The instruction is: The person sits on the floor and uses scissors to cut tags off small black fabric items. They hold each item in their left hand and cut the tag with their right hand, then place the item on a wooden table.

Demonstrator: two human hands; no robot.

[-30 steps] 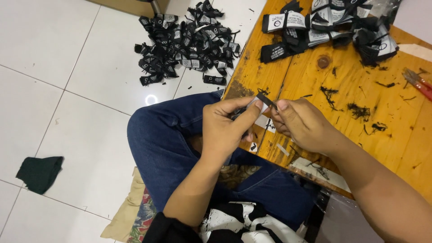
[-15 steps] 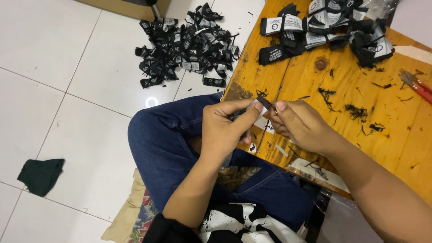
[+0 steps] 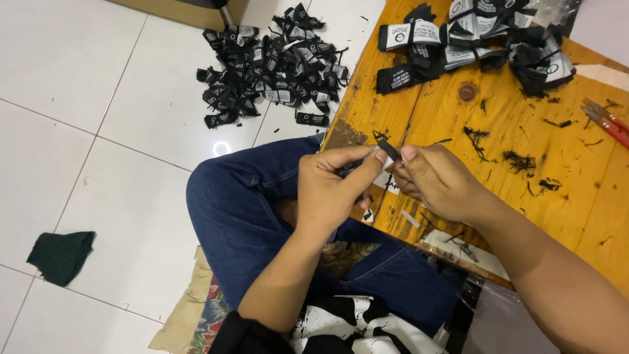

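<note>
Both hands, left hand (image 3: 327,190) and right hand (image 3: 439,180), pinch one black label (image 3: 390,152) at the table (image 3: 557,196) edge. Finished labels (image 3: 275,65) are heaped on the floor beyond it; several bundles (image 3: 472,33) lie on the table.

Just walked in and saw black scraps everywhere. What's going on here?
A person sits by a low wooden table, pinching a small black fabric label between the left hand and right hand. More labels are stacked on the table, another pile of labels lies on the tiled floor, and red-handled snips rest at the table's right.
</note>
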